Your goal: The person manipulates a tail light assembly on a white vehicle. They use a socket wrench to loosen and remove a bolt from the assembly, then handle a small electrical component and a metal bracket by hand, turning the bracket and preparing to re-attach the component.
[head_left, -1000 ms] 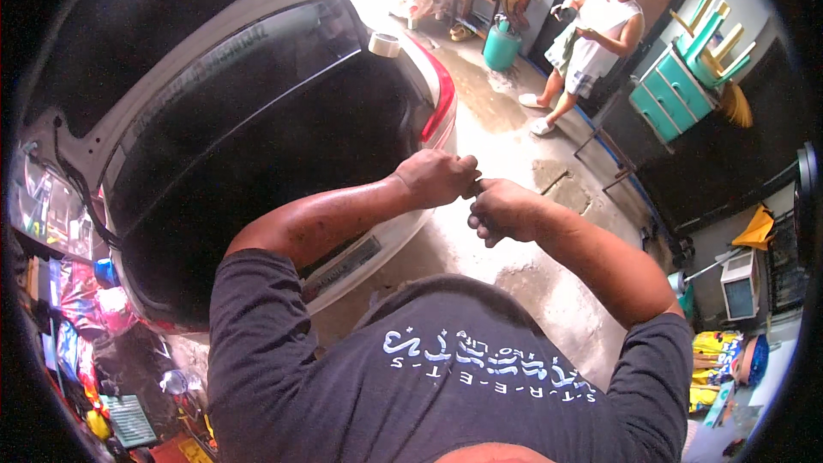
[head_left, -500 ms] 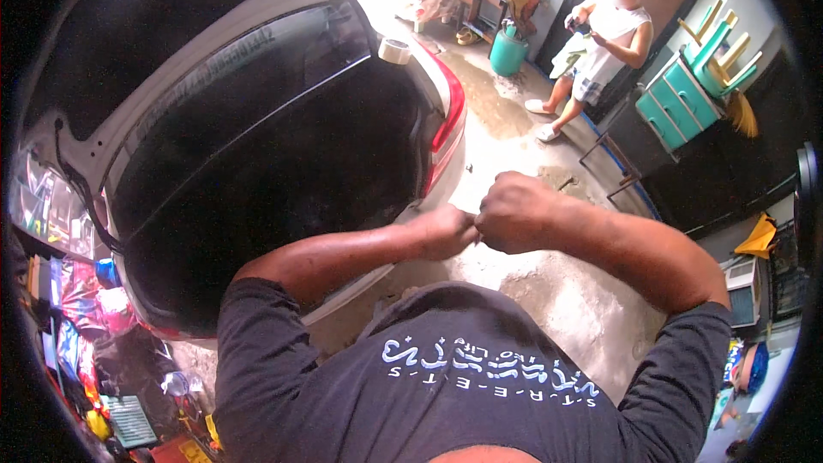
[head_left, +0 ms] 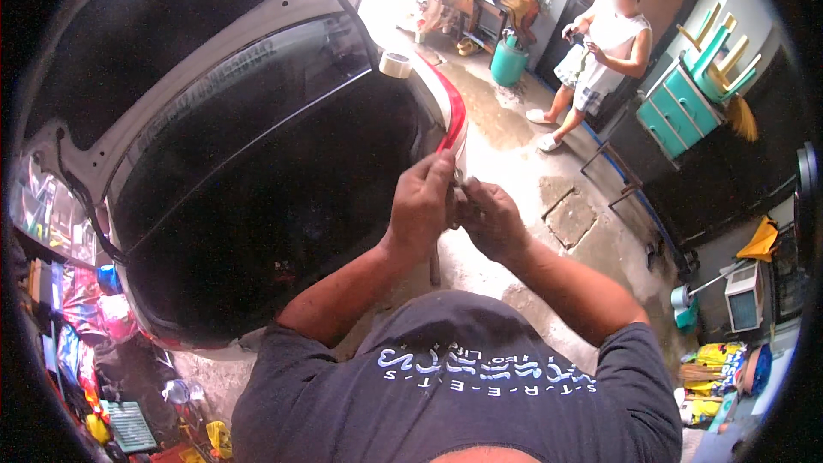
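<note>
In front of my chest, beside the car's rear corner, both hands meet. My left hand (head_left: 417, 206) is closed, its thumb and fingers pinched at a small greyish piece (head_left: 459, 192). The fingers of my right hand (head_left: 495, 219) curl around the same piece from the other side. Fingers cover most of it, so its kind cannot be told. Below my left hand a narrow dark bar (head_left: 435, 266) shows; whether it is held or lies behind is unclear. The white car (head_left: 456, 111) stands to the left with its tailgate (head_left: 184, 43) raised.
A roll of tape (head_left: 395, 65) sits on the car's rear edge. Far right, a person (head_left: 613, 47) stands near a door, holding something small. A green tank (head_left: 509, 60), green drawers (head_left: 679, 111) and a metal frame (head_left: 613, 173) line the right side. Clutter (head_left: 103, 317) lies left.
My hands have turned upward and shifted slightly left, with my elbows drawn in. Before, both fists were pressed together; now a small greyish piece shows between the fingers.
</note>
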Tool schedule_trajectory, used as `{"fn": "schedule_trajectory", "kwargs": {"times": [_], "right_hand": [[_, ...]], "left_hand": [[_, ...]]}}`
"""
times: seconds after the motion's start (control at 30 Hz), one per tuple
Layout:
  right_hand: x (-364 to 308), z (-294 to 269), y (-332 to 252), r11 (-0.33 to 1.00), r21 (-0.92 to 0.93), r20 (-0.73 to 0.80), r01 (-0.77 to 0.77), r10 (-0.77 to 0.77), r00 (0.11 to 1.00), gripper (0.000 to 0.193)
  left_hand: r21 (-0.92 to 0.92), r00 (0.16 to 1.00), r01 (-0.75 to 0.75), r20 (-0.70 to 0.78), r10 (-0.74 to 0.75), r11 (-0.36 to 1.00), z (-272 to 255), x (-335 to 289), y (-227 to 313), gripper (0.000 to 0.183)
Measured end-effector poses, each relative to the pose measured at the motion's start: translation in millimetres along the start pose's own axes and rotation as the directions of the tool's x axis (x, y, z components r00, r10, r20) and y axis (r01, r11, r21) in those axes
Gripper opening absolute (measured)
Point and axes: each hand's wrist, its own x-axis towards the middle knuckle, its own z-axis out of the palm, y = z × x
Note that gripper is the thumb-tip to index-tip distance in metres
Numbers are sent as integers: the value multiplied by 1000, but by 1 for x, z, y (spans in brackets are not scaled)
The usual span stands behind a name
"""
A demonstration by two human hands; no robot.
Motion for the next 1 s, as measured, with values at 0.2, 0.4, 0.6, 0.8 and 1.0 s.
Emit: {"fn": "schedule_trajectory", "kwargs": {"times": [0.2,0.4,0.6,0.8,1.0], "right_hand": [[26,-3,43,956,-252,-168,151,-197,966,43],[40,-26,21,662,-748,-203,46,-294,934,37],[35,-25,-81,96,-883,-367,-459,468,804,24],[16,25,-132,-430,-860,-128,276,704,699,27],[0,29,-180,219,-941,173,-259,966,189,48]], "left_hand": [[816,750,-380,-2,661,434,-15,71,-47,34],[894,772,-357,446,453,-272,-48,113,-66,24],[674,742,-657,658,-128,-338,-56,96,-67,14],[733,681,-632,680,-271,250,-36,44,-48,29],[417,543,-448,830,-130,791,0,-20,23,29]]}}
